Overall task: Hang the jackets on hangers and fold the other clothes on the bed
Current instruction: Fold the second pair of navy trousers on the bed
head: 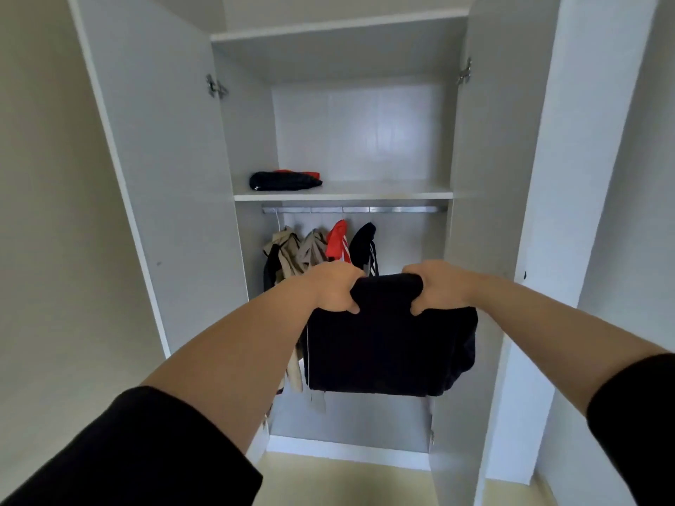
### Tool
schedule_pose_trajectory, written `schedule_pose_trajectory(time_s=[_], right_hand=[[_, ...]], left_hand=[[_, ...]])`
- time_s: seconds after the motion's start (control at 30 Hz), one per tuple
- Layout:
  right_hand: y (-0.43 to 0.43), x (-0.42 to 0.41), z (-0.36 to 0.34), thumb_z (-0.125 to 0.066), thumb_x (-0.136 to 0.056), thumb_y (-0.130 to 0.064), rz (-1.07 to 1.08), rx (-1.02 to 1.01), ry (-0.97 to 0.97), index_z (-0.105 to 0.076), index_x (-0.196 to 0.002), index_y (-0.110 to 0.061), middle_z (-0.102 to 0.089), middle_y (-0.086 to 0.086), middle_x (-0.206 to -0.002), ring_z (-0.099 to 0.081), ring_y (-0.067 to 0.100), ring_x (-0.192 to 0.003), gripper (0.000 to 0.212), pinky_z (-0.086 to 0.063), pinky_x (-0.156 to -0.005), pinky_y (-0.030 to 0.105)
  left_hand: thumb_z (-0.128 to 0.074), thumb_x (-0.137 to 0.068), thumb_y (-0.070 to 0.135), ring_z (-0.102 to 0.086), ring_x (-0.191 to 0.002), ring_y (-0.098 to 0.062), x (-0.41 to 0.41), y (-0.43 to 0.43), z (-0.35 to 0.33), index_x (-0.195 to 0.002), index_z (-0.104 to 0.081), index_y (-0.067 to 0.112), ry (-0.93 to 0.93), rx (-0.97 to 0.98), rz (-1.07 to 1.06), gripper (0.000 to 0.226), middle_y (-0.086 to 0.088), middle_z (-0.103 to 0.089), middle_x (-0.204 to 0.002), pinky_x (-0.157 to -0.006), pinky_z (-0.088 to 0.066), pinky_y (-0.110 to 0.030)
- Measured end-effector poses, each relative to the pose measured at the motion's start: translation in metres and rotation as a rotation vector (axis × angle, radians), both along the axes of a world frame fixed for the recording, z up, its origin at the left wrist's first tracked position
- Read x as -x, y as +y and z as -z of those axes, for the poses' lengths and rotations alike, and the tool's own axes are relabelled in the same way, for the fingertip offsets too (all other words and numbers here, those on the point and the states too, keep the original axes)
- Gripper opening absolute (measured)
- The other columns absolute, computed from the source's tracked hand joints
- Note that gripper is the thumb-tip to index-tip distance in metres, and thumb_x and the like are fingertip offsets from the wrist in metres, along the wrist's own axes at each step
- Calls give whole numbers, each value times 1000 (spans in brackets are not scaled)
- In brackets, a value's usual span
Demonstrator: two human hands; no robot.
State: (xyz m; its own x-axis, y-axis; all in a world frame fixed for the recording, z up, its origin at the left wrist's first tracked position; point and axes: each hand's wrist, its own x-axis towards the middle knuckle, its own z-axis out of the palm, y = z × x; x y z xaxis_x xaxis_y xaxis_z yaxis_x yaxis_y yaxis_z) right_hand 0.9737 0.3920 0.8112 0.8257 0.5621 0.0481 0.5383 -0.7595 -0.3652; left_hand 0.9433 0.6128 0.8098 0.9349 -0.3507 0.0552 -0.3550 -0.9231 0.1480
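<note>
head view: faces an open white wardrobe, both doors standing wide to either side.
left hand: curled round the upper left corner of the folded black garment; knuckles up, thumb tucked under on the near side, gripping firmly.
right hand: curled the same way round the upper right corner of that garment, thumb tip showing below the top fold.
folded black garment: held in the air between the two hands, in front of the wardrobe's hanging space and lower than the shelf; hangs as a thick flat bundle, with a thin pale cord down its left edge and looser cloth bulging at its right side.
shelf: white board across the wardrobe, just above the rail.
folded pile: dark piece in front, red piece showing behind it; lies at the left end of the shelf.
rail: metal bar running side to side under the shelf.
beige jackets: two, hung side by side at the left end of the rail.
red jacket: white stripes, hung just right of the beige pair.
black jacket: white stripes, hung rightmost, just beside the red one; lower part hidden behind the hands and the held garment.
sleeves: black, ending high on both arms, forearms bare.
floor: pale yellow, at the wardrobe's foot.
</note>
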Motion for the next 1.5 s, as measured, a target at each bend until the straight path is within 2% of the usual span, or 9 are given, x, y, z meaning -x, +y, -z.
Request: schedule_pose_trajectory(time_s=[0.17,0.33,0.6,0.83,1.03,1.1,1.23,1.37,1.5], right_hand=[[35,-117,-42,-77,-63,-12,16,-79,15,-59,-76,-25,-63,-2,-84,-60,16,-81,26,-48,-69,31],[77,-210,-83,-79,-61,-11,-41,-129,46,-68,-98,-19,-69,-1,-99,-63,22,-96,40,-50,-86,30],[148,-327,-127,-76,-69,-9,-114,-155,13,-67,-83,-22,-69,-1,-90,-66,17,-83,21,-52,-70,27],[193,-444,-234,-77,-65,-13,-22,-265,-473,-61,-74,-20,-61,-6,-78,-58,13,-73,19,-38,-55,27],[205,-566,-221,-62,-71,-19,146,-163,-1119,-47,-90,-20,-53,-7,-75,-51,21,-65,24,-31,-52,28],[201,-610,-181,-62,-75,-23,156,32,-1055,-45,-98,-21,-53,-6,-85,-55,20,-74,29,-36,-54,29],[196,-683,-101,-58,-79,-27,111,345,-571,-36,-118,-21,-59,2,-103,-60,26,-94,45,-40,-66,29],[198,-737,-83,-58,-82,-29,149,376,-447,-33,-123,-16,-61,8,-106,-59,29,-94,50,-40,-69,30],[208,-788,-82,-57,-88,-29,154,392,-396,-21,-142,-15,-55,9,-119,-58,28,-103,67,-47,-82,34]], left_hand=[[-71,-82,23,-57,-94,-17,-104,28,-43,-105,-61,18,-20,41,-83,26,1,-62,-102,-78,-44,-29],[-71,-83,16,-60,-99,-14,-181,75,-89,-101,-62,25,80,220,-144,23,9,-65,-100,-86,-42,-26],[-70,-83,10,-63,-99,-15,-296,145,-137,-101,-66,22,30,228,-172,22,4,-69,-104,-91,-48,-29],[-70,-82,13,-59,-87,-20,-427,191,-238,-87,-57,22,-435,170,-129,17,8,-60,-82,-71,-41,-27],[-65,-82,21,-53,-92,-25,-563,195,-237,-99,-48,16,-968,-119,-105,24,-2,-55,-99,-68,-44,-37],[-62,-83,17,-55,-97,-25,-610,193,-198,-112,-47,16,-857,-189,-59,32,-3,-55,-107,-73,-45,-37],[-56,-86,16,-57,-109,-33,-690,191,-106,-137,-31,12,-451,-411,12,56,-11,-55,-126,-85,-45,-39],[-53,-90,16,-54,-111,-35,-749,192,-78,-138,-26,9,-340,-288,-25,56,-13,-42,-137,-77,-39,-39],[-47,-95,31,-23,-142,-30,-791,196,-67,-151,-10,20,-330,-234,-175,68,-10,-6,-159,-112,-23,-48]])
